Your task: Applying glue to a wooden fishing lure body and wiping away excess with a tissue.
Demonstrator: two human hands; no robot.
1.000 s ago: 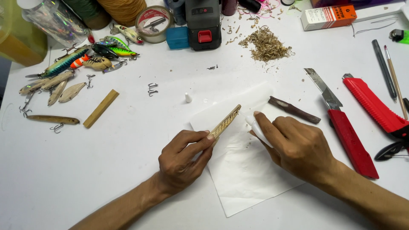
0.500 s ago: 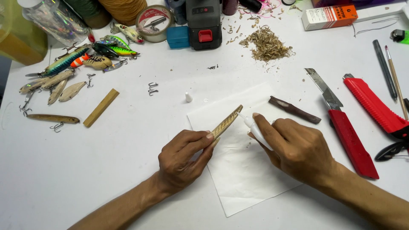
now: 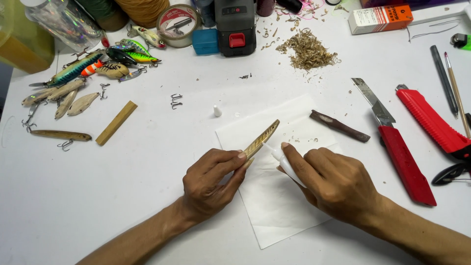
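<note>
Left hand [image 3: 211, 184] pinches lower end of carved wooden lure body [image 3: 262, 139] between thumb and fingers, holding it tilted above white paper sheet [image 3: 274, 206]. Right hand [image 3: 333, 184] grips small white glue tube [image 3: 282, 159], nozzle touching lure body's lower edge. Beyond paper: small white cap [image 3: 217, 111], dark wood stick [image 3: 339, 126], red utility knife [image 3: 395, 142] at right. Farther left: wood strip [image 3: 116, 122], painted fishing lures [image 3: 98, 64]. Farthest: pile of wood shavings [image 3: 308, 51].

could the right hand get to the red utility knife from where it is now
Probably yes: the red utility knife lies just right of the right hand with bare table between, but that hand holds a small white tube it would have to put down first.
</note>
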